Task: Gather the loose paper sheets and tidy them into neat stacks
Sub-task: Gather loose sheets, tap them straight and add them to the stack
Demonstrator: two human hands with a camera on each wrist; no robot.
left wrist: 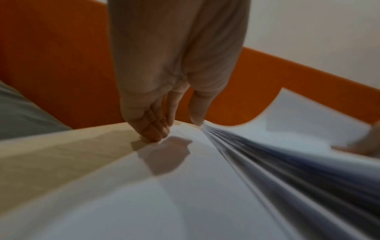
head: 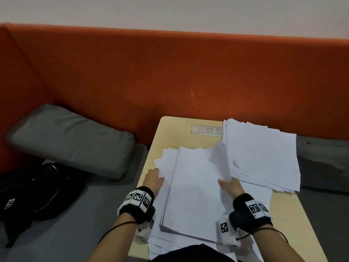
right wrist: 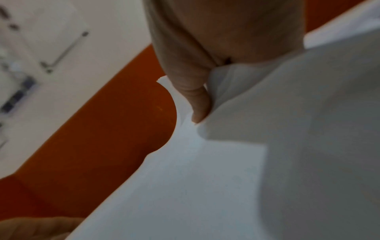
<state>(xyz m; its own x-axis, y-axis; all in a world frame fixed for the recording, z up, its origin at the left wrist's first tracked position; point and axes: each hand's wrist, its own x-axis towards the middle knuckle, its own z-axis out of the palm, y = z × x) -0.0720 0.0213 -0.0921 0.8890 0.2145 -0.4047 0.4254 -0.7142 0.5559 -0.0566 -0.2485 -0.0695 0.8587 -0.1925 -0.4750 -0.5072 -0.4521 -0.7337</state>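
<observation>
A thick stack of white paper (head: 196, 186) lies lengthwise in the middle of the light wooden table (head: 179, 133). My left hand (head: 154, 178) is at its left edge; in the left wrist view the thumb (left wrist: 197, 113) meets the fanned stack (left wrist: 287, 170) while the curled fingers (left wrist: 156, 131) press on a sheet beneath. My right hand (head: 229, 186) grips the right edge, with the thumb (right wrist: 197, 104) on top of the bent paper (right wrist: 205, 186). A second, uneven pile (head: 264, 157) sits at the back right. Loose sheets (head: 170, 241) stick out under the stack near me.
An orange sofa back (head: 170, 72) runs behind the table. A grey cushion (head: 71, 138) and a black bag (head: 37, 193) lie on the seat to the left, and another grey cushion (head: 324, 163) is at the right. A grey inset plate (head: 206, 130) is at the table's far edge.
</observation>
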